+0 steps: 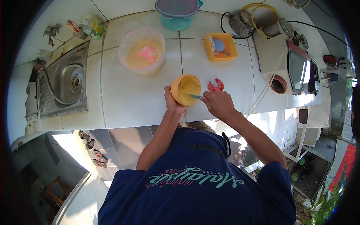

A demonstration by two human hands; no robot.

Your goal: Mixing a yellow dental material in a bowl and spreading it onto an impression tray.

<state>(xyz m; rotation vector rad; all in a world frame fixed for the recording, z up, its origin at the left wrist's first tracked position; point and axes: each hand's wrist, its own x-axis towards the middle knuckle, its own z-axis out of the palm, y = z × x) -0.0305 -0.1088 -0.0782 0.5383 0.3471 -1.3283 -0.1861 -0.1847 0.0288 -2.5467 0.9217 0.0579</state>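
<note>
My left hand (174, 103) grips a small orange-yellow bowl (174, 86) tilted toward me, with thick yellow paste (189, 84) inside. My right hand (216, 103) holds a teal flat-bladed utensil (195, 96) dipped into the paste. Just right of the bowl lies a crumpled red object (215, 86), too small to identify. Behind the bowl, to the left, stands a translucent pink tub (125, 50) of pale powder with a pink packet (147, 53) in it. Back right of the bowl is a yellow rectangular container (219, 56) holding a light blue item and a spoon or scoop.
The tiled counter (138, 97) has a steel sink (60, 95) at left with toiletries (92, 28) behind it. A teal lidded bucket (176, 20) stands at the back. Appliances with hoses (273, 62) crowd the right end. Sandals (90, 142) lie on the floor below.
</note>
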